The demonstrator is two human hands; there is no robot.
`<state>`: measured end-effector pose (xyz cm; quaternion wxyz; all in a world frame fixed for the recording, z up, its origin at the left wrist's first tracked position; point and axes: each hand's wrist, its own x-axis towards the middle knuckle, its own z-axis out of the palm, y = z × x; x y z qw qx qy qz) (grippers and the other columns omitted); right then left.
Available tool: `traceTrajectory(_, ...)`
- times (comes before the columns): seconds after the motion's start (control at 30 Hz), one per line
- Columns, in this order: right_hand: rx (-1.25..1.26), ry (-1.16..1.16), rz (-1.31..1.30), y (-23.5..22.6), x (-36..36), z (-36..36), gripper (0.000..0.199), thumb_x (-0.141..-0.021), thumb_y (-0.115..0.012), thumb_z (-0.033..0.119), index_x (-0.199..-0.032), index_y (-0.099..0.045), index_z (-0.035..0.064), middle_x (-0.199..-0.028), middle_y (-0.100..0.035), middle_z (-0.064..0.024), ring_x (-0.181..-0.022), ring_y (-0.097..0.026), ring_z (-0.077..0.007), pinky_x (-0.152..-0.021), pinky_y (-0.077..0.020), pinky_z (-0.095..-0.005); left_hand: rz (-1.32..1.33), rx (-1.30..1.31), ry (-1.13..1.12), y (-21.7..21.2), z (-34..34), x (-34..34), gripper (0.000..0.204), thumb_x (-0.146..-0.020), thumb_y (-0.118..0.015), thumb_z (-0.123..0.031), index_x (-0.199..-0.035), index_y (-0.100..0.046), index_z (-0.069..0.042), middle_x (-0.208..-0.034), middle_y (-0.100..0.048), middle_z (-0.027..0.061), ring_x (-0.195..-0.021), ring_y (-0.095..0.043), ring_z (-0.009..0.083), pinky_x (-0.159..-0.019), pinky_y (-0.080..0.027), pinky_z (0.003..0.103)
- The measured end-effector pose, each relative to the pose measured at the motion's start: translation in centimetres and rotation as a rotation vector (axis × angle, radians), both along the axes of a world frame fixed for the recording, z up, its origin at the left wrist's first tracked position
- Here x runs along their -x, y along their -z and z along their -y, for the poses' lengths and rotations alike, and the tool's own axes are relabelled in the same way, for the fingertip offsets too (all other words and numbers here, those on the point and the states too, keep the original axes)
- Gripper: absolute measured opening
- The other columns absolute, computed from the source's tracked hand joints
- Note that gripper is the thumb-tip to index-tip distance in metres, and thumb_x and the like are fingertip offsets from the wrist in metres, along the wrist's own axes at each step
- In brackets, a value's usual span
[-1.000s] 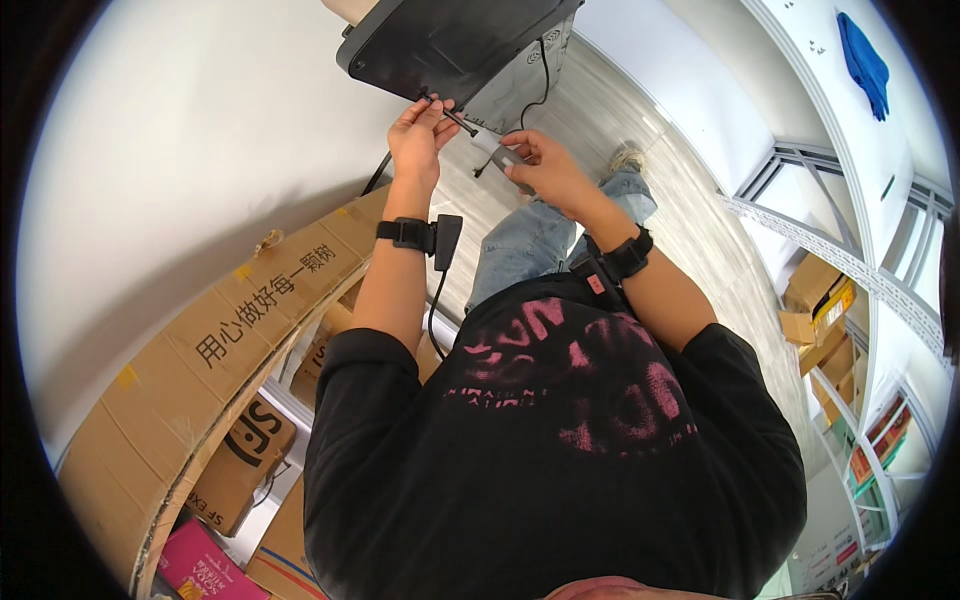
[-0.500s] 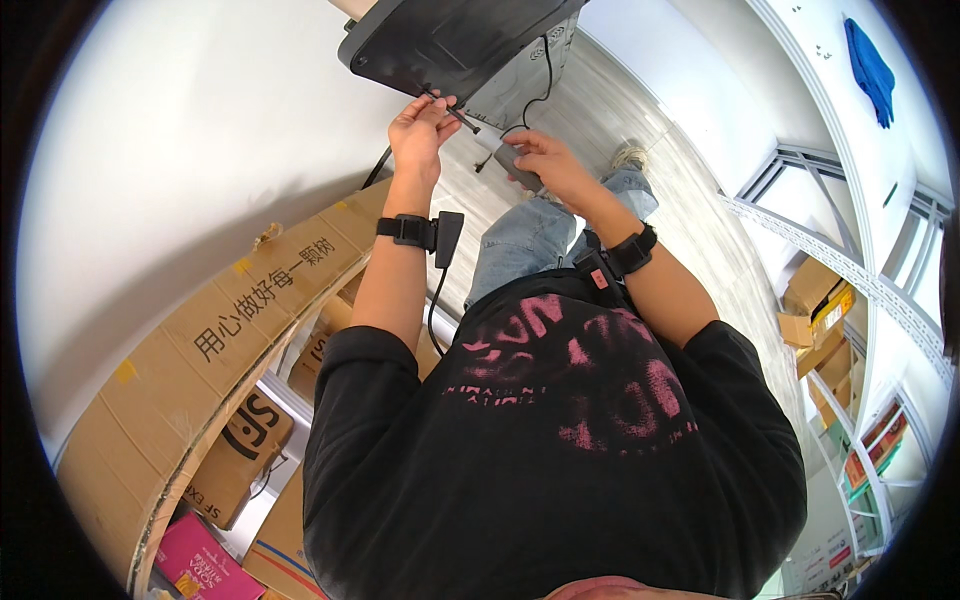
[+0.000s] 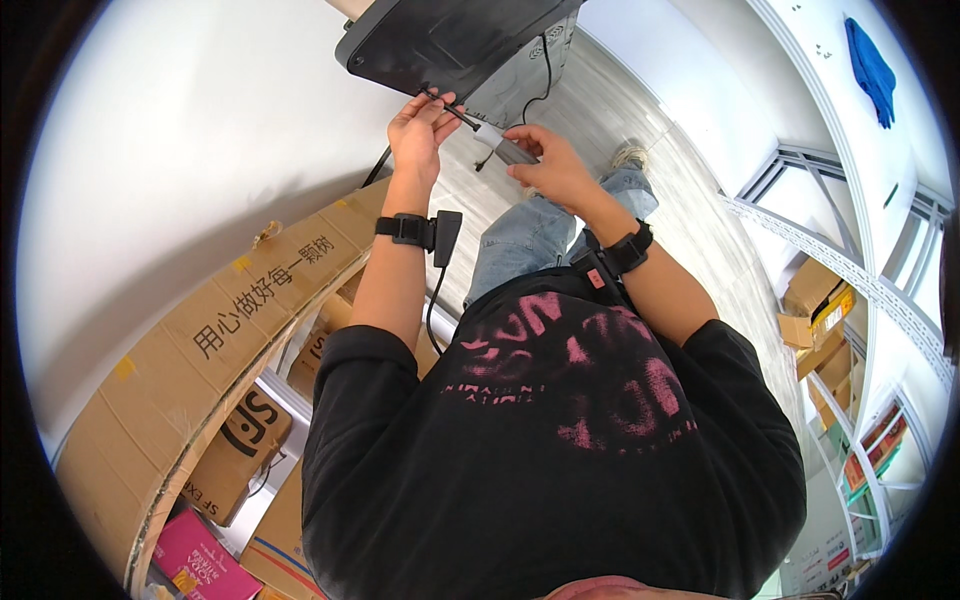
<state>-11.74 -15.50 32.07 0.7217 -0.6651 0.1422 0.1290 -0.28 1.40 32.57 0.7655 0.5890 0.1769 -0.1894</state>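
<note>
Since the earlier frame, both hands have barely shifted; they stay raised at the lower edge of the dark flat panel (image 3: 450, 40). From the head view, I see my left hand (image 3: 418, 130) pinching a thin black cable (image 3: 452, 108) against that edge. My right hand (image 3: 545, 165) is closed around a small grey connector piece (image 3: 500, 145), just beside the left fingertips. I judge the cable could slip from the pinch if the connector is tugged sideways.

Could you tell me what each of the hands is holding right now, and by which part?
The left hand pinches a thin black cable near the black device's edge. The right hand grips a small grey plug-like piece around its body.
</note>
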Motion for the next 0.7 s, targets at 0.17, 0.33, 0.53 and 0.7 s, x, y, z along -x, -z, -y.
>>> traceTrajectory(0.17,0.268,0.016,0.122,0.5,0.2,-0.2,0.046,-0.065,-0.072,0.005,-0.109,-0.058,0.0083,-0.095,-0.054,-0.0117,-0.085,-0.056,-0.0237,-0.079,-0.0461,-0.033,0.0,-0.003,0.009,-0.2,0.1,0.0,0.015,-0.09,-0.052,-0.002,-0.104,-0.053,0.002,-0.099,-0.065,0.0168,-0.084,-0.067,0.025,-0.069,-0.058,0.028)
traceTrajectory(0.33,0.315,0.05,0.174,0.1,0.4,-0.5,0.043,-0.065,-0.071,0.004,-0.106,-0.058,0.0086,-0.095,-0.051,-0.012,-0.087,-0.055,-0.0254,-0.078,-0.0457,-0.0334,0.005,-0.022,0.018,-0.2,0.2,0.1,0.017,-0.09,-0.054,-0.003,-0.105,-0.052,0.002,-0.1,-0.064,0.017,-0.084,-0.067,0.0244,-0.069,-0.058,0.028)
traceTrajectory(0.53,0.318,0.056,0.174,-0.2,0.6,-0.5,0.043,-0.064,-0.071,0.003,-0.104,-0.058,0.0083,-0.093,-0.05,-0.0113,-0.087,-0.053,-0.0255,-0.079,-0.045,-0.0335,0.002,-0.055,0.021,-0.3,0.3,0.2,0.017,-0.09,-0.054,-0.004,-0.105,-0.051,0.001,-0.1,-0.064,0.0173,-0.083,-0.067,0.024,-0.069,-0.058,0.029)
traceTrajectory(0.7,0.273,0.046,0.172,0.2,1.1,0.2,0.043,-0.064,-0.071,0.002,-0.104,-0.058,0.0075,-0.092,-0.051,-0.0087,-0.087,-0.052,-0.0222,-0.08,-0.0438,-0.0314,-0.014,0.011,0.082,-0.6,0.0,0.2,0.018,-0.095,-0.042,-0.009,-0.11,-0.047,0.0,-0.102,-0.063,0.0205,-0.085,-0.066,0.0252,-0.071,-0.057,0.031)
